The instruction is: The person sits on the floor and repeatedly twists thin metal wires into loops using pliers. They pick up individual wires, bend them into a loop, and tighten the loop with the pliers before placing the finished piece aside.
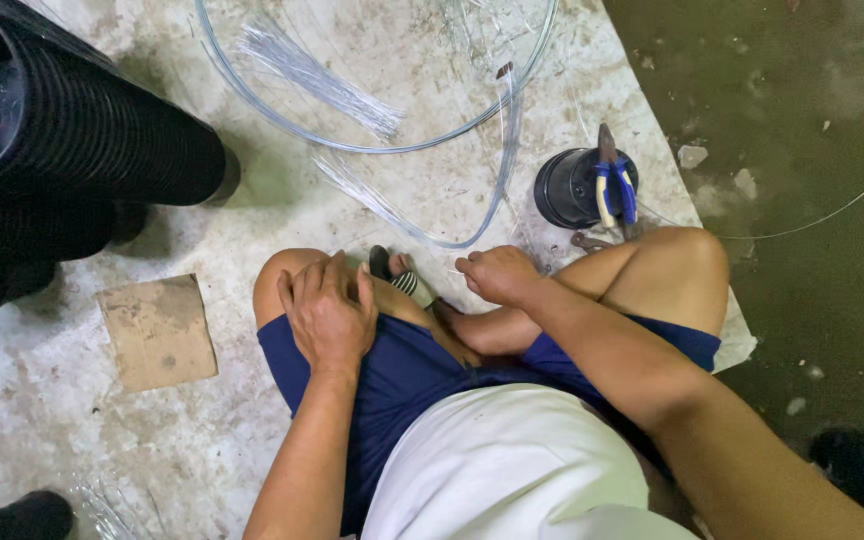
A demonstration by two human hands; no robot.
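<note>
Wire [472, 235] just beyond right hand [497, 275], fingers curled together, left hand [330, 312] flat on knee [282, 275].

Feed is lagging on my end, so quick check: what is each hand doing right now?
Left hand: open, lying flat on the left knee, holding nothing.
Right hand: fingers curled near the foot; whether it pinches anything cannot be told.

black ribbed pipes [72, 150], cardboard scrap [158, 330], blue-handled pliers [613, 185] on black pot [567, 188], wire bundle [317, 78]
</note>
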